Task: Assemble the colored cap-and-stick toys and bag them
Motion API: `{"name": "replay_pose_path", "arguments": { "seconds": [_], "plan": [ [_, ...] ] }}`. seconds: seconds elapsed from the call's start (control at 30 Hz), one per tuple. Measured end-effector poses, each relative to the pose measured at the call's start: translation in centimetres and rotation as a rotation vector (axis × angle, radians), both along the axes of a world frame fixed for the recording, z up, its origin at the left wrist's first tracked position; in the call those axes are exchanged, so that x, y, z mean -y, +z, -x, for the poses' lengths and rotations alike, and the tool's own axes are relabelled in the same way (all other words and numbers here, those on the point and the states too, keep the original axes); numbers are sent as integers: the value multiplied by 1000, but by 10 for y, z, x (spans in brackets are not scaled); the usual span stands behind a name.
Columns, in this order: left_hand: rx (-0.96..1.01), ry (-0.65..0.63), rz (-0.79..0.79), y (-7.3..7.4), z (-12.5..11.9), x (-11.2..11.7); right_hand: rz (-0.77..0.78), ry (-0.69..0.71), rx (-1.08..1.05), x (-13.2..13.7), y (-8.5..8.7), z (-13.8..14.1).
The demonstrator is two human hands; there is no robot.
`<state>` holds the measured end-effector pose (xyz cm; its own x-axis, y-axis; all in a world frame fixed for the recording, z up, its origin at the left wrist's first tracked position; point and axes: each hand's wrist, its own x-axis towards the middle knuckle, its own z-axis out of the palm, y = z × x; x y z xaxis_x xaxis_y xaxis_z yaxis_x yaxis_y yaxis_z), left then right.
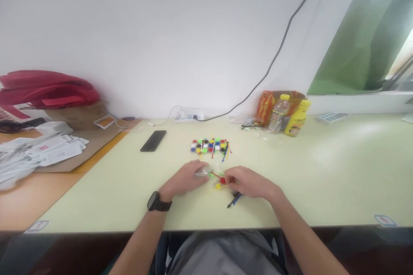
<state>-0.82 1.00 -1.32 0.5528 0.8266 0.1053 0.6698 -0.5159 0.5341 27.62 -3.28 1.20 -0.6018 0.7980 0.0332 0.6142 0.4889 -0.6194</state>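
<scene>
My left hand (187, 177) rests on the table with its fingers curled over a crinkled clear plastic bag (203, 171). Opposite it, my right hand (248, 181) has thumb and fingers pinched together at a small red plastic piece (222, 180) with a thin red stick beside it. Just below the fingertips is a yellow piece (218, 186), and a bit of green shows near the bag. Under my right hand lie a black stick (232, 200) and a blue one, partly covered. Beyond both hands sit rows of small round colored pots (211, 146) with thin colored sticks across them.
A black phone (153, 141) lies at the left. Behind are a power strip (189, 117) and a cable. A clear bottle (278, 115), a yellow bottle (297, 118), a red-yellow bag and glasses stand back right. White packets (48, 150) cover the left table.
</scene>
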Motion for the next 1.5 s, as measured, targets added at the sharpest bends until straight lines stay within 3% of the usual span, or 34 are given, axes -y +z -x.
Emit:
{"name": "replay_pose_path", "arguments": {
  "seconds": [0.23,0.53,0.8,1.03,1.2,1.5],
  "plan": [
    [12,14,-1,6,-4,2,18,-30,-254,0,19,-19],
    [157,43,45,15,-11,6,-246,-377,-475,-11,21,-38],
    [218,33,-89,10,-8,2,-203,-220,-416,3,33,-28],
    [259,-25,-119,17,-11,7,-399,-424,-636,3,37,-31],
    [240,-6,-154,16,-9,6,-338,-291,-508,8,39,-25],
    [246,-25,-89,23,-14,14,-72,-135,-405,15,43,-12]
  ]
}}
